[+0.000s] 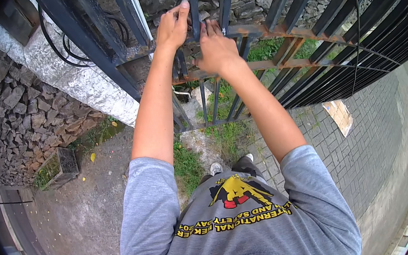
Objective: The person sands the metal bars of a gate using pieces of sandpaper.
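Observation:
Both arms reach forward to a black metal gate (228,6) of upright bars with rust-stained crossbars. My left hand (172,28) is against an upright bar (194,10), its thumb pointing up along the bar's left side. Most of its fingers are hidden, so its hold cannot be made out. Just right of it, my right hand (218,48) lies over the upper crossbar (249,31), its fingers reaching up between two bars and its thumb out to the left. Whatever lies under its palm is hidden, and the hand is slightly blurred.
Black cables (68,52) hang at a whitish wall (67,73) on the left. Below are a stone wall (13,97) and a planter (65,167). Flattened cardboard (339,116) lies on paving (375,125) at right. A thin cable (356,5) crosses the bars. Grass (187,164) grows near my feet.

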A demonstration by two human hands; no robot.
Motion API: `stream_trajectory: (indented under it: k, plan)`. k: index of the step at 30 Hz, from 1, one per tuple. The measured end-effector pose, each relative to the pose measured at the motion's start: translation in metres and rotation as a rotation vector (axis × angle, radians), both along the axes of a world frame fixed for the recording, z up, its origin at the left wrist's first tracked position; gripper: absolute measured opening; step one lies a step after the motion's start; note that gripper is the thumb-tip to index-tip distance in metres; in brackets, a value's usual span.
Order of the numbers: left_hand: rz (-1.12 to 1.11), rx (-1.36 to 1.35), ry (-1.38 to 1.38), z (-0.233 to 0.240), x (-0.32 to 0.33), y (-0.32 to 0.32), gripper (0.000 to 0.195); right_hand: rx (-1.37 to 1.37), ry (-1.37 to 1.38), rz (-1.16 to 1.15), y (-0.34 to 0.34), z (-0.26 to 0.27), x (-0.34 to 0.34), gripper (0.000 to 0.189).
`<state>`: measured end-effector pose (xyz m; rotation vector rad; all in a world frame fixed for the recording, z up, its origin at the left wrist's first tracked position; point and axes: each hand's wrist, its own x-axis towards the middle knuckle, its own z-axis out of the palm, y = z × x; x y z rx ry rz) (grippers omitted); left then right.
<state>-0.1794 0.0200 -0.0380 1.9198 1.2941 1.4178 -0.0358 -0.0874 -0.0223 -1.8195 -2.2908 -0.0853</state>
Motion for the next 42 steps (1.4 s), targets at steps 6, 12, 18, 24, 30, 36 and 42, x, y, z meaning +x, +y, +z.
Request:
stream_trajectory:
  k: [6,12,18,24,30,36,42]
  plan:
    - [-0.039,0.003,-0.079,-0.007,-0.002,-0.008,0.079,-0.035,-0.172,-0.002,-0.025,-0.001,-0.004,0.103]
    - [-0.062,-0.005,-0.041,-0.001,0.001,0.001,0.082,0.092,-0.062,0.021,-0.007,-0.01,0.002,0.103]
    - [0.048,-0.145,0.055,0.007,0.006,0.003,0.09,0.142,-0.05,0.006,-0.003,-0.015,0.001,0.1]
    - [0.179,-0.281,-0.008,0.002,0.002,0.001,0.094,0.156,-0.021,0.009,-0.028,-0.025,-0.006,0.099]
    - [0.08,-0.451,0.145,0.013,0.002,0.015,0.1,0.124,0.051,0.004,-0.005,-0.016,0.001,0.1]
    - [0.105,-0.463,0.263,0.026,0.008,0.012,0.103,0.183,0.027,0.066,-0.001,-0.025,0.011,0.097]
    - [0.25,-0.45,0.394,0.009,-0.001,0.013,0.103,0.219,0.013,0.057,-0.029,-0.035,-0.014,0.094]
